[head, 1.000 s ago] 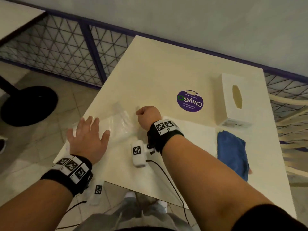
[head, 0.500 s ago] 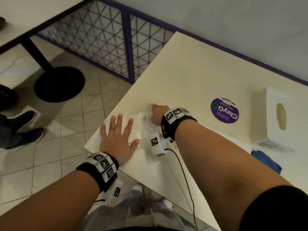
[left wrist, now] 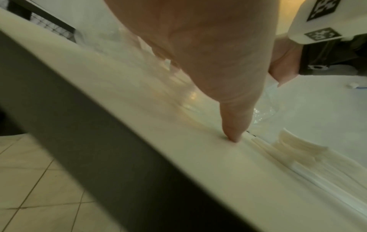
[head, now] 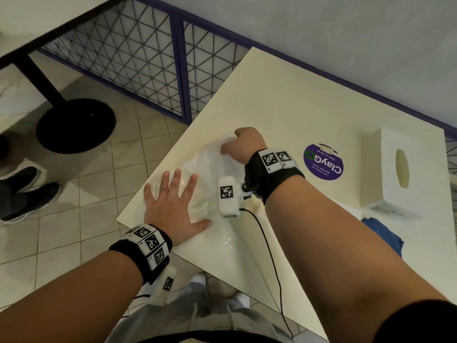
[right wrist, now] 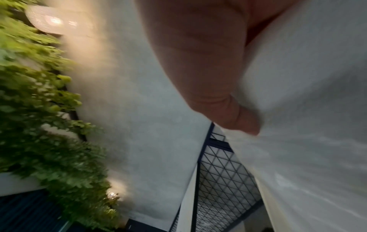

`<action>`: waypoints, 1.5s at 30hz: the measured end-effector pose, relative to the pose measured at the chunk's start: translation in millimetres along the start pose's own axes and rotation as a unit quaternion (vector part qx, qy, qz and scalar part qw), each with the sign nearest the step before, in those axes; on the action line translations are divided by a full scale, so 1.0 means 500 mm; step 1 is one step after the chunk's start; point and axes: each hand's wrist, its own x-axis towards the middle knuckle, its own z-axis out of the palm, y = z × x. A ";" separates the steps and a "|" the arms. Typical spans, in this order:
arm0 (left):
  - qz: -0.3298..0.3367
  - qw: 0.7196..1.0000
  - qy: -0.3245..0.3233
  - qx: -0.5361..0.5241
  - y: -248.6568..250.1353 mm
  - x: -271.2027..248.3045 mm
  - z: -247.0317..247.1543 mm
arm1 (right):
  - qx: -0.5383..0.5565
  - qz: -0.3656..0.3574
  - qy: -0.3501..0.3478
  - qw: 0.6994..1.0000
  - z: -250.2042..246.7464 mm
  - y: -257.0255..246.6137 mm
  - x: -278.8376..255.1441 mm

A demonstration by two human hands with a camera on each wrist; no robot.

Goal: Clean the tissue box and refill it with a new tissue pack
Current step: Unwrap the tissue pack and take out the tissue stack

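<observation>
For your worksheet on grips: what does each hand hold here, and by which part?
The right hand grips the clear plastic wrapper at its far end. The left hand lies flat, pressing its near part onto the table.

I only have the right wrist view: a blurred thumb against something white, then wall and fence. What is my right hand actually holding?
Observer: In the head view the right hand is fisted on the far end of a clear plastic wrapper lying on the table.
Operator: And the left hand?
Observer: The left hand lies flat with its fingers spread, pressing the wrapper's near part down close to the table edge.
Operator: Where's the tissue box?
Observer: The tissue box stands at the table's right side with its oval slot facing up, apart from both hands. A blue cloth lies just on its near side.
</observation>
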 end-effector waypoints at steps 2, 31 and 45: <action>0.002 1.000 0.017 0.001 0.006 0.005 -0.005 | -0.011 -0.019 0.036 0.999 -0.037 -0.003 -0.019; 0.074 0.728 -0.222 -0.644 0.252 -0.025 -0.142 | 0.272 -0.063 0.229 0.933 -0.207 0.314 -0.390; 0.166 0.827 -0.052 -0.535 0.276 -0.051 -0.027 | 0.436 0.046 0.163 0.884 -0.024 0.492 -0.435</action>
